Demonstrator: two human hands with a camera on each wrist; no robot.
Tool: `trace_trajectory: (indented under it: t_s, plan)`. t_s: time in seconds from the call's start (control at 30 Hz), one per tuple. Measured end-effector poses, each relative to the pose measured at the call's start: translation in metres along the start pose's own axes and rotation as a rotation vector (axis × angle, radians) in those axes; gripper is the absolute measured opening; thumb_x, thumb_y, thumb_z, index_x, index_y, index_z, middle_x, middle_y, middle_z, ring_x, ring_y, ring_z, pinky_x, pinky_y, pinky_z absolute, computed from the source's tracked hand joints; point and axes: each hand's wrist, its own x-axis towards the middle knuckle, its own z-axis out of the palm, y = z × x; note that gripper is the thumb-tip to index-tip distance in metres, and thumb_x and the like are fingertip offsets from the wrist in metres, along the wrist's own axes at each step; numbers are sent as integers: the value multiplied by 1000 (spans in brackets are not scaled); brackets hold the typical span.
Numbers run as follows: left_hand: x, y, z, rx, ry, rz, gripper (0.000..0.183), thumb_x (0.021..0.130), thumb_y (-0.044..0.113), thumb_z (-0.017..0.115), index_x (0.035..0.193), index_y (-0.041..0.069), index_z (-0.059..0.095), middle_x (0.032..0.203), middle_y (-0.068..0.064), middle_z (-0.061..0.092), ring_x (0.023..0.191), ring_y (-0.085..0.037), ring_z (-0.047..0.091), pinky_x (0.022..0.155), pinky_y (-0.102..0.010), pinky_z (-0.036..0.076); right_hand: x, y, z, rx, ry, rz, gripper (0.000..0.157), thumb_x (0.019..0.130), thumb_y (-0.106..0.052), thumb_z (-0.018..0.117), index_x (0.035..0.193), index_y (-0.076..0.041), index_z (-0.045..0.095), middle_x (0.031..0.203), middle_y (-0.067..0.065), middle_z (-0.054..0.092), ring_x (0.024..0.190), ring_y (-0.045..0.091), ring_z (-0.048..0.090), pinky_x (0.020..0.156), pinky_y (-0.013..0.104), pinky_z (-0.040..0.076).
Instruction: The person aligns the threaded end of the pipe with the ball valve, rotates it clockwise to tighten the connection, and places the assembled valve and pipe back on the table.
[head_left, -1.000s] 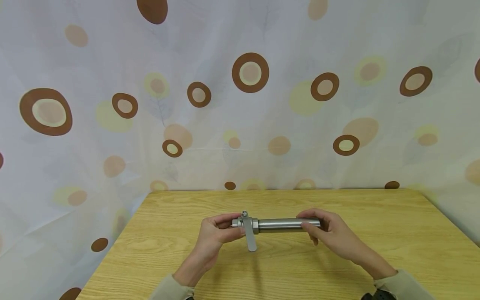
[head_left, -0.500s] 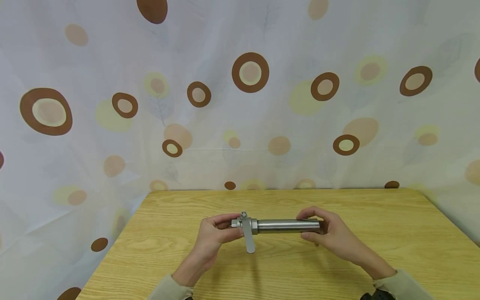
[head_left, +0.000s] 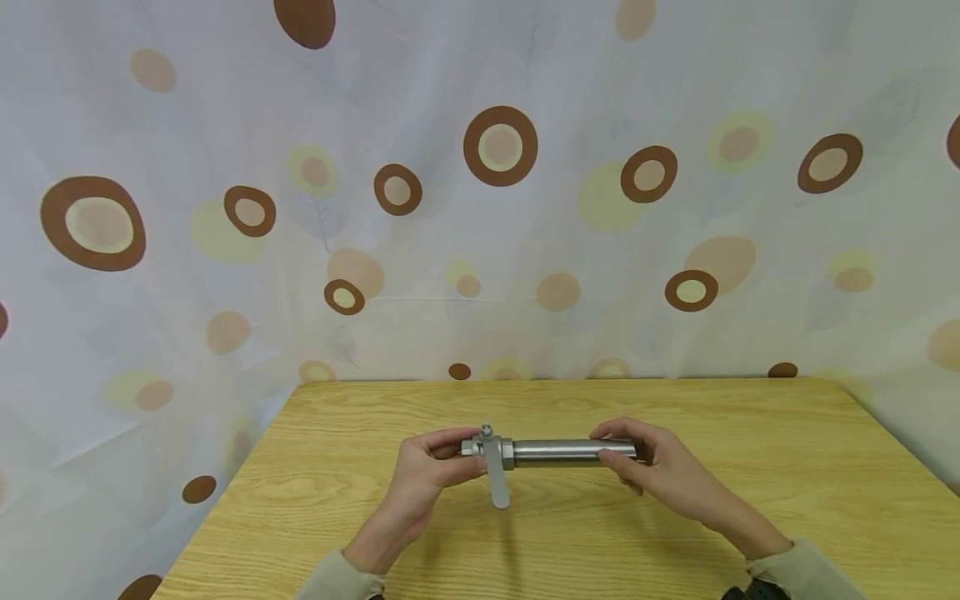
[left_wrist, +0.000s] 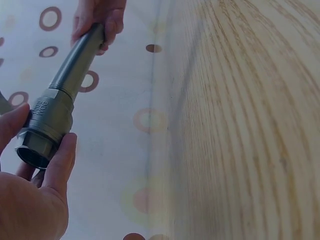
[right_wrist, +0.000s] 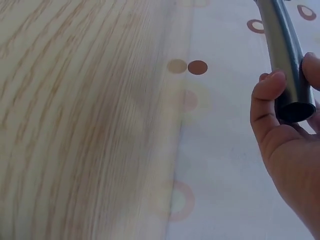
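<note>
A steel ball valve (head_left: 507, 453) with a flat lever handle (head_left: 497, 483) is joined to a straight metal pipe (head_left: 558, 451). Both hands hold this assembly level above the table. My left hand (head_left: 423, 475) grips the valve body between thumb and fingers, while the lever points down toward me. At the other end, my right hand (head_left: 663, 467) pinches the pipe with its thumb in front and fingers behind. In the left wrist view, raised lettering shows on the valve body (left_wrist: 47, 112) above its open hex end. The right wrist view shows the pipe's hollow end (right_wrist: 296, 111) between thumb and fingers.
The wood-grain table (head_left: 360, 417) runs beneath both hands. Behind it and along its sides hangs a pale curtain (head_left: 450, 250) with brown rings and dots. Dark wrist gear (head_left: 757, 590) shows at the right sleeve.
My right thumb has lifted off the pipe, dropped below it, then come back onto its front nearer the valve. The left hand keeps its hold, with the valve almost still.
</note>
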Motion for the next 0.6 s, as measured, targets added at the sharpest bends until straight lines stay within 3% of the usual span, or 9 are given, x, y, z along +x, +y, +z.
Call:
trace_trajectory:
  t_s: [0.17,0.3,0.43,0.6]
  plan:
    - [0,-1,1,-6,2,-5,45,84,-11,81,127,-10,71,119,-20,75,107,-24,74,92,-40,62,0,0,0,33,-29,-31,35,101,-3,70,135,1,59,126,26,60,69,17,60,55,38,55]
    - [0,-2,0,-7,4,-11,44,84,-11,81,127,-10,70,119,-20,75,106,-24,74,92,-40,62,-1,1,0,44,-27,-55,33,99,0,72,131,0,60,120,26,62,70,13,60,55,33,55]
    - [0,-2,0,-2,4,-14,45,85,-11,80,128,-10,70,119,-20,75,105,-24,74,92,-40,62,-1,2,-1,42,-15,-41,32,100,-1,71,130,1,61,116,24,64,56,18,48,43,39,43]
    - [-1,-2,0,-2,3,-13,45,85,-10,80,129,-10,70,119,-20,74,105,-24,74,92,-40,62,0,2,-2,20,-9,-29,29,103,-4,68,131,3,61,111,23,65,59,22,51,47,44,46]
